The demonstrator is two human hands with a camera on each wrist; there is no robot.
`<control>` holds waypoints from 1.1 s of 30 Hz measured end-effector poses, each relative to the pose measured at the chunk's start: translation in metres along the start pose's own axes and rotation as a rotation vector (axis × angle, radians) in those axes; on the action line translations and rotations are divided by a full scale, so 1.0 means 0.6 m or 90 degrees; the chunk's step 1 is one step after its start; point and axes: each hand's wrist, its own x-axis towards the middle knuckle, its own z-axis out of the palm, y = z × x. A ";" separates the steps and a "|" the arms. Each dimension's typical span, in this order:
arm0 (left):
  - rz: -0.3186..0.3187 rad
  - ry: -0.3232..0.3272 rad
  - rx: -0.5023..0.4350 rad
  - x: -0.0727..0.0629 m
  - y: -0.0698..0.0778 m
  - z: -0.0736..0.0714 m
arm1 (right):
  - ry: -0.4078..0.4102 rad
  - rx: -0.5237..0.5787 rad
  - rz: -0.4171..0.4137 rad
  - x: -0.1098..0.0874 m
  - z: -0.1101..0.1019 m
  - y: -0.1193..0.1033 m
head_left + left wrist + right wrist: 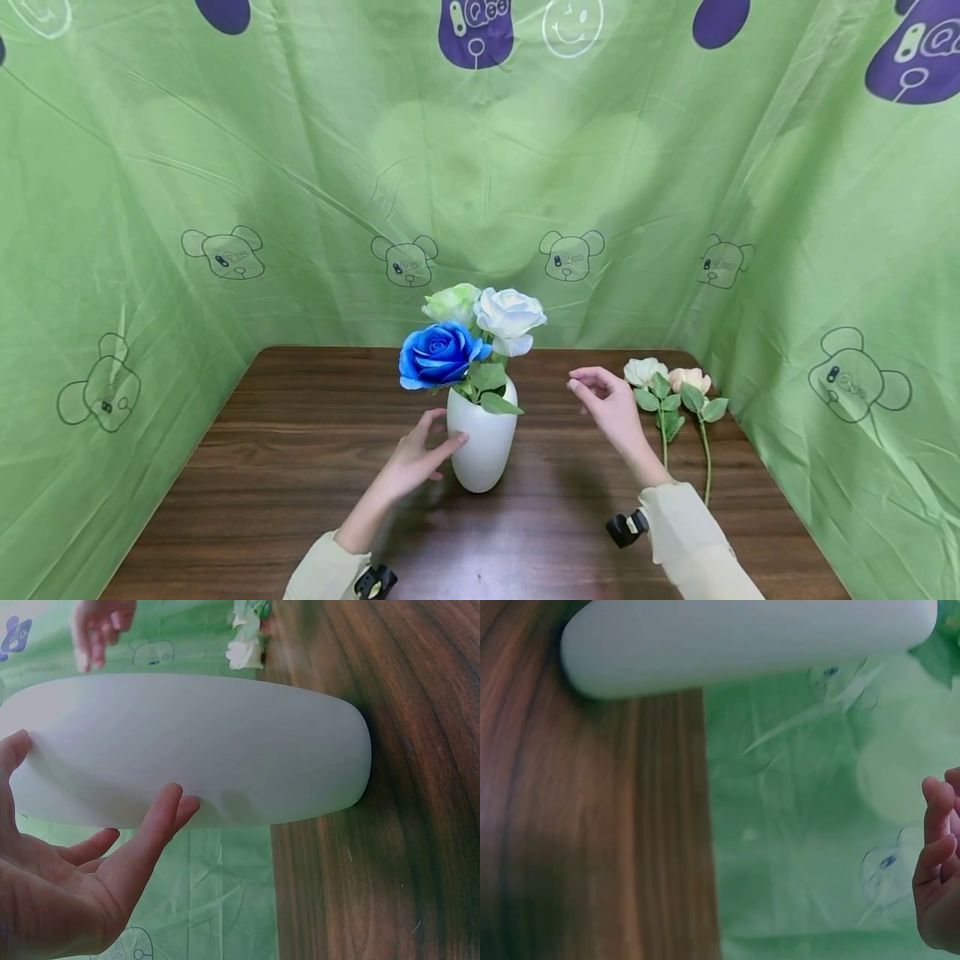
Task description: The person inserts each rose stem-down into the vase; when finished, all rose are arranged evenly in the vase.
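A white vase (pixel 482 446) stands upright on the wooden table with a blue rose (pixel 439 356), a pale green rose (pixel 453 303) and a white rose (pixel 510 315) in it. My left hand (pixel 411 460) is at the vase's left side, with the thumb laid against the front. In the left wrist view, spread fingers of that hand (pixel 82 881) touch the vase (pixel 195 750). To the right of the vase, my right hand (pixel 611 410) hovers over the table, fingers loosely bent and holding nothing. The right wrist view catches it partly (pixel 939 877), apart from the vase.
A cream-white rose (pixel 645 372) and a peach rose (pixel 690 381), both with long green stems, lie on the right of the table (pixel 300 450). Green printed cloth (pixel 315 192) hangs around the table's back and sides.
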 end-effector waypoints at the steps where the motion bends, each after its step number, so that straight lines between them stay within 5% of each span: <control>1: 0.000 0.000 0.000 0.000 0.000 0.000 | -0.001 -0.001 0.008 -0.001 -0.003 0.007; 13: 0.000 -0.002 0.002 0.000 -0.002 0.000 | 0.024 -0.080 0.094 -0.004 -0.045 0.135; 29: -0.004 -0.001 0.004 0.001 -0.002 0.000 | 0.098 -0.128 0.147 -0.030 -0.095 0.239; 33: -0.004 0.000 0.003 0.001 -0.003 0.000 | 0.130 -0.200 0.172 -0.040 -0.110 0.254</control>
